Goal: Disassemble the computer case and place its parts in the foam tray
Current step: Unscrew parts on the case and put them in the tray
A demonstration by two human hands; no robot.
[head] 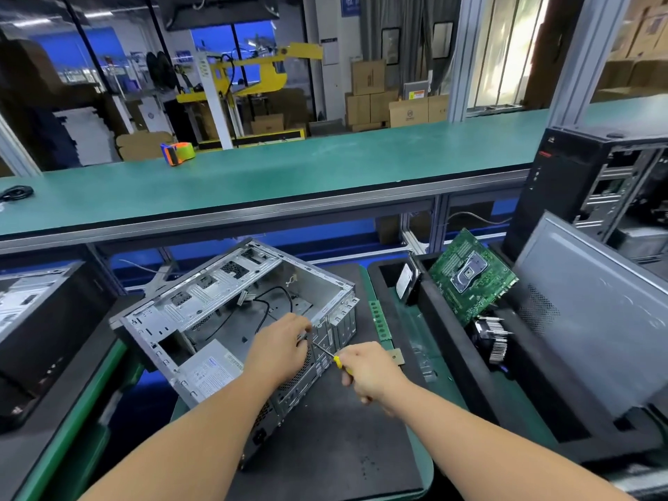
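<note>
1. The computer case lies on its side with its open face up, on the dark mat at the middle of the workbench, turned at an angle so its rear panel faces the person.
2. The left hand rests on the rear edge of the case, fingers curled down over the metal there; I cannot tell whether they pinch anything small.
3. The right hand is wrapped around the yellow handle of a screwdriver, whose thin shaft points up and left, its tip at the rear panel right beside the left hand's fingertips.
4. Inside the case, a silver power supply sits in the near corner and a loose black cable curls across the floor.
5. The black foam tray stands just beside the mat's right edge.
6. In the tray, a green motherboard leans tilted at the far end, a hard drive stands in the slot to its left, and a finned heatsink sits nearer.
7. A green memory stick lies along the tray's left edge.
8. A grey side panel leans at the tray's right side.
</note>
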